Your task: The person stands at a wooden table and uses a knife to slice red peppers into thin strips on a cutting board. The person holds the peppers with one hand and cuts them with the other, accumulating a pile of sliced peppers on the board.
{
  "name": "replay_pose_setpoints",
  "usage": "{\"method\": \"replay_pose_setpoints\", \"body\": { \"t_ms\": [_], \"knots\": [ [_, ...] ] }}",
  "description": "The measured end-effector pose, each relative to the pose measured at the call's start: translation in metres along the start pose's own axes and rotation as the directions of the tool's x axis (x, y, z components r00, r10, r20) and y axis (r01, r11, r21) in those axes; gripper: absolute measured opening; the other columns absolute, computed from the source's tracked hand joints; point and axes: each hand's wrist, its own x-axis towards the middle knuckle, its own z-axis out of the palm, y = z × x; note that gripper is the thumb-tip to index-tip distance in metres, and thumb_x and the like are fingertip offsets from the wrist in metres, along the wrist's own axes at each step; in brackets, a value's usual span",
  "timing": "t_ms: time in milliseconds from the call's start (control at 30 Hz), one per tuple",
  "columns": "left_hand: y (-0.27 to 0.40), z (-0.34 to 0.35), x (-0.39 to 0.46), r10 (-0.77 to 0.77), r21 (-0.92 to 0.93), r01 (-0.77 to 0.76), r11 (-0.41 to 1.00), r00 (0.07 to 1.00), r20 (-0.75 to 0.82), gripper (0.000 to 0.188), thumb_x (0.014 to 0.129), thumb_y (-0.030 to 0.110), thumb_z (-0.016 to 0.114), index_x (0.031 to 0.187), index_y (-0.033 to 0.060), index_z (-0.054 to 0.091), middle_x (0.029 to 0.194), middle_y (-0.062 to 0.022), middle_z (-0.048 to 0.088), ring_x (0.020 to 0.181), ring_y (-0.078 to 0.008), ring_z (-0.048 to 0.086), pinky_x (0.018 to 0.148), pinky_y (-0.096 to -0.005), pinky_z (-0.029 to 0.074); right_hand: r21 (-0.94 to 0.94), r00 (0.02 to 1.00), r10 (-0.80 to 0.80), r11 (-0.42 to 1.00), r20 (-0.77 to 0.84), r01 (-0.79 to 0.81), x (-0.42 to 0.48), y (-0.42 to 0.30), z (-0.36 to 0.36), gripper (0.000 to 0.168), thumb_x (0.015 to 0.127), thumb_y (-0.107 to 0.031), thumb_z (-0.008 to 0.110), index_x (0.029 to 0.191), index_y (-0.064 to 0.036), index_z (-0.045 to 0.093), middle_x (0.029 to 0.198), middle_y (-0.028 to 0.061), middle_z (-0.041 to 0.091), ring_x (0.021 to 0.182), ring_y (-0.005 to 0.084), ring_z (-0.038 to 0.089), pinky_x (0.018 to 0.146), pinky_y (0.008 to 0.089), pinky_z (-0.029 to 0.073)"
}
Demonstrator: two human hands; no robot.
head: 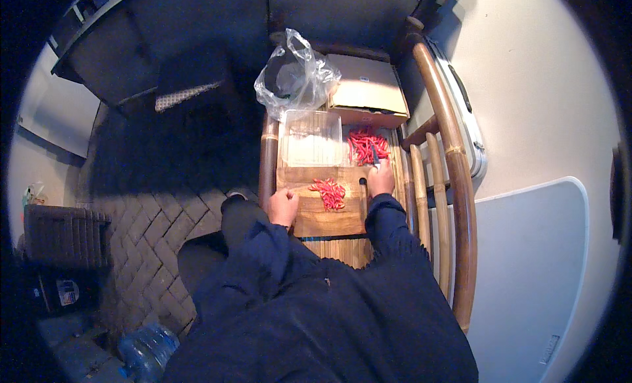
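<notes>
My right hand (381, 179) grips a small knife (375, 157) at the right side of a wooden cutting board (311, 225). Its blade points away from me, over a pile of whole red chilies (363, 142) behind the board. On the board lies a smaller heap of red chili pieces (330, 194), some showing pale insides. My left hand (283, 206) is curled at the board's left edge, with nothing visible in it. Behind the board, left of the whole chilies, stands a clear plastic container (312, 138) with no chilies visible inside.
A clear plastic bag (296, 81) and a cardboard box (368, 94) stand at the back of the bamboo bench. Bamboo railing (456, 175) runs along the right. A large blue water bottle (148, 351) lies on the brick floor (153, 235), lower left.
</notes>
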Motion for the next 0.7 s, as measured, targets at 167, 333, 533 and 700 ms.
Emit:
{"method": "replay_pose_setpoints", "body": {
  "t_ms": [167, 333, 533, 700],
  "knots": [
    [0.0, -0.002, -0.001, -0.003, 0.033, 0.003, 0.999, 1.0, 0.01, 0.015, 0.072, 0.02, 0.059, 0.073, 0.0062, 0.064, 0.076, -0.0157, 0.064, 0.072, -0.0324, 0.062, 0.065, -0.0419, 0.048, -0.111, 0.982, 0.19, 0.975, -0.021, -0.191, 0.052, 0.003, -0.002, 0.026, 0.073, -0.02, 0.056, 0.094, -0.006, 0.06, 0.093, 0.0205, 0.061, 0.087, 0.0367, 0.058, 0.076, 0.0459, 0.046],
    [0.008, -0.002, -0.004, -0.011, 0.05, 0.009, 0.999, 0.999, 0.048, 0.014, 0.072, 0.019, 0.06, 0.073, 0.0067, 0.065, 0.075, -0.0157, 0.064, 0.073, -0.0318, 0.062, 0.065, -0.0413, 0.049, -0.221, 0.999, -0.021, 0.975, 0.039, 0.029, 0.069, 0.011, 0.003, 0.025, 0.075, -0.028, 0.059, 0.089, -0.007, 0.063, 0.091, 0.0182, 0.06, 0.088, 0.0339, 0.058, 0.077, 0.044, 0.047],
    [-0.005, 0.0, -0.003, 0.012, 0.004, -0.013, 1.0, 1.0, 0.024, 0.014, 0.071, 0.019, 0.061, 0.074, 0.0061, 0.065, 0.073, -0.016, 0.064, 0.072, -0.0317, 0.063, 0.066, -0.0406, 0.05, -0.363, 0.984, 0.038, 0.931, 0.176, 0.028, 0.073, -0.013, 0.01, 0.021, 0.078, -0.027, 0.058, 0.092, -0.015, 0.067, 0.092, 0.014, 0.063, 0.088, 0.0308, 0.061, 0.075, 0.0433, 0.05],
    [0.008, -0.004, -0.004, 0.047, 0.025, -0.048, 0.999, 0.998, 0.035, 0.016, 0.072, 0.02, 0.062, 0.073, 0.0048, 0.065, 0.074, -0.0141, 0.065, 0.069, -0.0293, 0.063, 0.064, -0.0374, 0.049, -0.316, 0.972, 0.113, 0.948, 0.206, -0.043, 0.085, -0.006, 0.021, 0.02, 0.079, -0.025, 0.058, 0.093, -0.016, 0.068, 0.092, 0.0147, 0.065, 0.088, 0.0321, 0.062, 0.076, 0.0431, 0.05]
  ]
}}
